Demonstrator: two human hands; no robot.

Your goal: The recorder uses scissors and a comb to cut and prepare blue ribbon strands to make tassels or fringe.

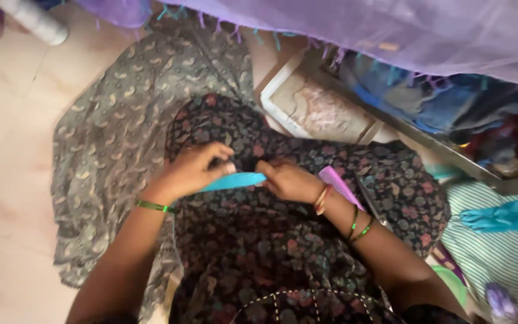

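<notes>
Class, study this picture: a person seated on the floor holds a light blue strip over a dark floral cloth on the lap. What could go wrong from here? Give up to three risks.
1. The light blue strip is pinched only at its ends by the left hand and right hand; it might slip or twist.
2. The pink comb lies by the right wrist on the dark floral cloth and could be knocked off.
3. The grey patterned cloth spreads over the floor, where it may pick up dirt.
</notes>
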